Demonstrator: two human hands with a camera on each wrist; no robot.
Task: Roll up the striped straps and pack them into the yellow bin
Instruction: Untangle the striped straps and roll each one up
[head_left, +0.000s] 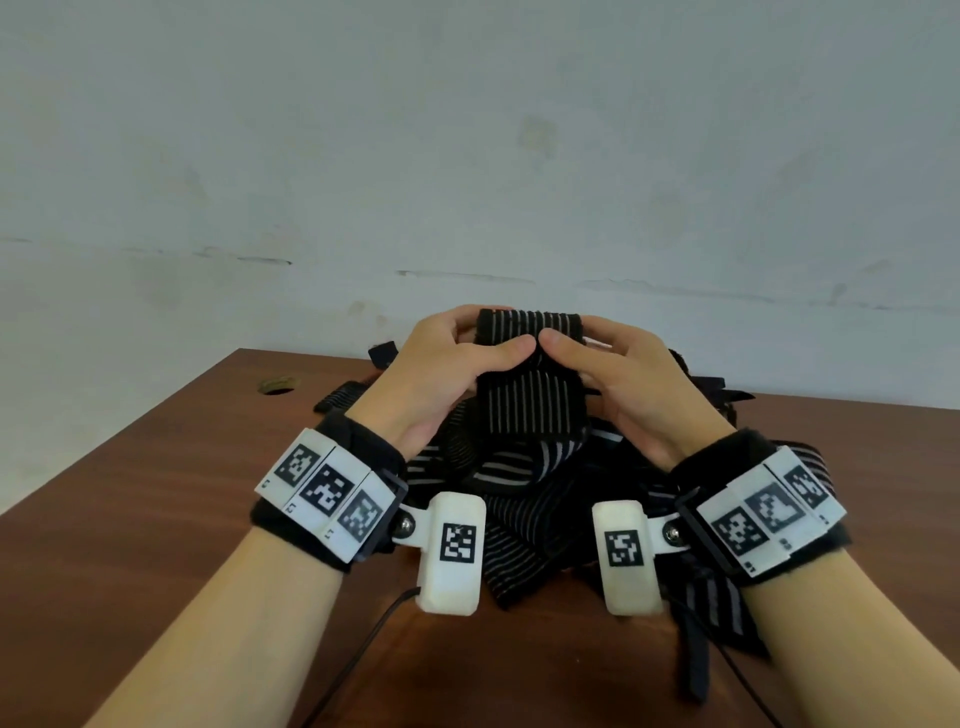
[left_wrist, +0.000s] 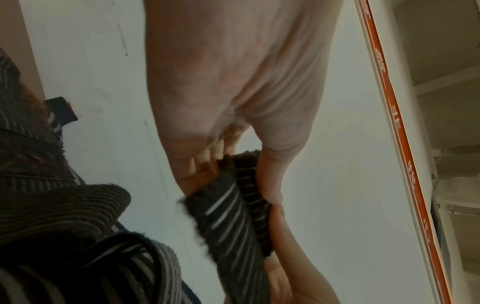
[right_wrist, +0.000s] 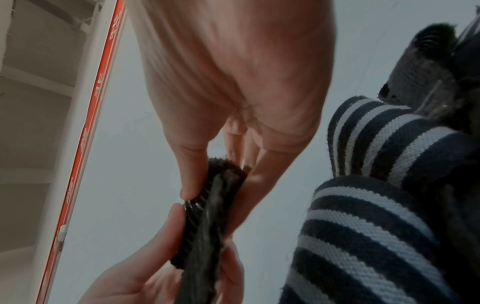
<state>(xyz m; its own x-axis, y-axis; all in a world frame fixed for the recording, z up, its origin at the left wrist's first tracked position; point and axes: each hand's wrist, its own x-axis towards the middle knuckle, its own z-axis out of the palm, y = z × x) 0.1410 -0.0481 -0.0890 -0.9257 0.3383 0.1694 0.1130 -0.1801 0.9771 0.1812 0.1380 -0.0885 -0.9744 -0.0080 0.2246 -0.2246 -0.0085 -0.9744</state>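
A black strap with thin pale stripes (head_left: 530, 400) is held up above the table, its top end folded over into a small roll (head_left: 530, 325). My left hand (head_left: 467, 353) pinches the roll's left side, thumb in front and fingers behind. My right hand (head_left: 597, 358) pinches its right side the same way, and the two thumbs nearly meet. In the left wrist view the strap (left_wrist: 233, 216) is pinched between thumb and fingers; in the right wrist view the strap's rolled edge (right_wrist: 207, 205) shows between both hands. A pile of striped straps (head_left: 519, 493) lies under my wrists. No yellow bin is in view.
The brown wooden table (head_left: 156, 519) ends at a far edge close to a pale wall (head_left: 467, 156). A round hole (head_left: 280, 385) is in the table at the far left. Loose strap ends (head_left: 696, 649) trail toward the near right, and a black cable (head_left: 363, 649) runs along the table.
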